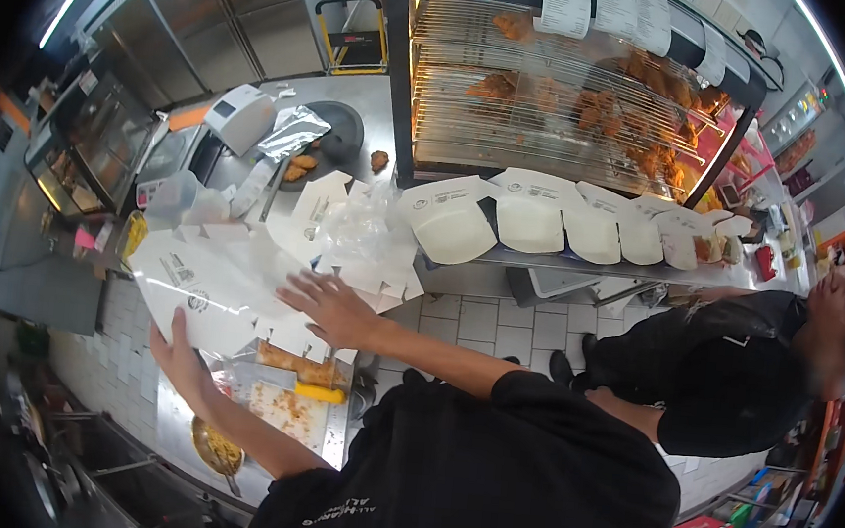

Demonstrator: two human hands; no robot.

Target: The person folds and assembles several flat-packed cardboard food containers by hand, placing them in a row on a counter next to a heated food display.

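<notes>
A large white cardboard box blank (208, 282), partly unfolded with printed panels, lies before me at the left. My left hand (181, 369) is at its near left edge, thumb on the upper face and fingers at the edge, gripping it. Spread over the right part of the cardboard is my right hand (332, 309), fingers apart and holding nothing. Whether its fingertips press on the card I cannot tell. A crumpled clear plastic bag (361, 224) lies on more white cardboard just beyond my right hand.
A yellow-handled knife (318, 392) rests on a crumb-strewn cutting board (282, 414). Near it is a pan of yellow food (217, 449). Open white boxes (530, 223) line the counter below a lit cabinet of fried chicken (554, 101). A co-worker in black (731, 378) stands at the right.
</notes>
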